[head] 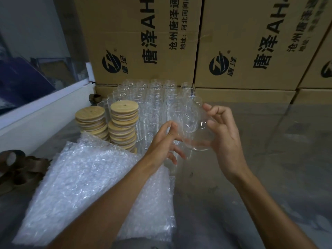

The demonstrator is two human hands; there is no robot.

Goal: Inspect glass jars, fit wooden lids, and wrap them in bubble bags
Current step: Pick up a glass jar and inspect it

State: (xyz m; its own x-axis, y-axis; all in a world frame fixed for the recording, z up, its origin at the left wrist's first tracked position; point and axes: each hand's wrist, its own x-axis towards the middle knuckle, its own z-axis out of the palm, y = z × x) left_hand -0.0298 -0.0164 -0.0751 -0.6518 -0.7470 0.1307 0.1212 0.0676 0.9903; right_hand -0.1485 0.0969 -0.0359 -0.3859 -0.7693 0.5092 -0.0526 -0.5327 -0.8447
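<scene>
Glass jar (pixel 195 128) held up at centre frame, tilted, between both hands, above the grey floor (pixel 269 177). Clear and hard to trace at its edges.

Far left: brown tape rolls (pixel 16 168) lying against a white ledge (pixel 45 108). Lower left: stack of bubble bags (pixel 86 186) spread flat, partly under the left forearm. Just above: two leaning stacks of wooden lids (pixel 124 123), the right stack taller, top lid showing a small hole. Right of the lids, touching or nearly so: block of upright empty jars (pixel 152 97), packed in rows against the cartons.

Left hand (pixel 165 141) at the jar's left side, fingers (pixel 168 129) loosely spread and nearly straight, tips touching the glass. Right hand (pixel 222 133) gripping the jar from the right, thumb across the near rim, fingers curled round the far side, seen partly through the glass.

Across the upper frame: brown cartons (pixel 242 42) printed with black Chinese characters and a round logo, stacked on a lower row.
</scene>
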